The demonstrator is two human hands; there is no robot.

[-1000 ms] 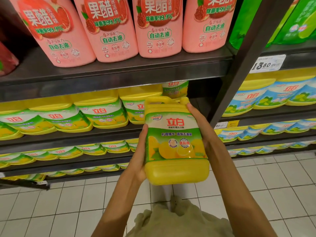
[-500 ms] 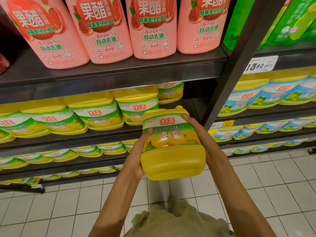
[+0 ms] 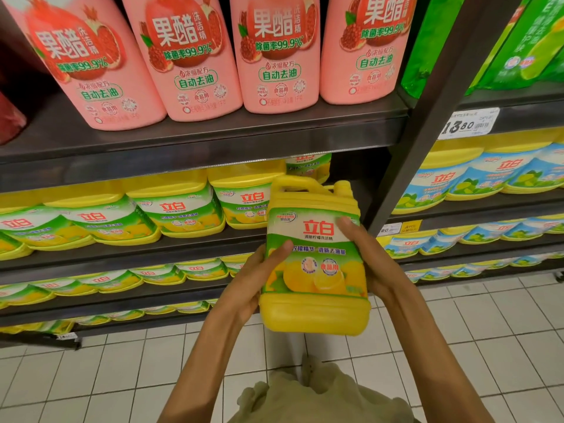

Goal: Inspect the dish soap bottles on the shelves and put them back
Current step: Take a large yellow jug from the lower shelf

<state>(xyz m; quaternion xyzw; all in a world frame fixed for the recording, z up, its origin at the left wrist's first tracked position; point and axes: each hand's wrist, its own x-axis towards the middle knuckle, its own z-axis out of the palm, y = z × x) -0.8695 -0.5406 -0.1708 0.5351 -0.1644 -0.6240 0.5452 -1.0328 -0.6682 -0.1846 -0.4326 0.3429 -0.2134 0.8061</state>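
Observation:
A yellow dish soap jug [image 3: 314, 257] with a green and white lemon label is held upright in front of the shelves, label facing me. My left hand [image 3: 253, 282] grips its left side with the thumb across the label. My right hand [image 3: 370, 264] grips its right side, thumb on the upper label. Its handle and cap show at the top. Behind it, a row of matching yellow jugs [image 3: 180, 209] stands on the middle shelf [image 3: 128, 257], with a gap at the row's right end.
Pink soap bottles [image 3: 189, 56] line the upper shelf. A dark upright post [image 3: 427, 123] divides the bays. Blue-labelled yellow jugs [image 3: 476, 175] and a price tag [image 3: 467, 123] sit to the right. More yellow bottles fill lower shelves. White tiled floor [image 3: 122, 377] lies below.
The jug was tipped top-away half a second ago and now stands upright again with the label facing me. Both hands have shifted slightly right with it.

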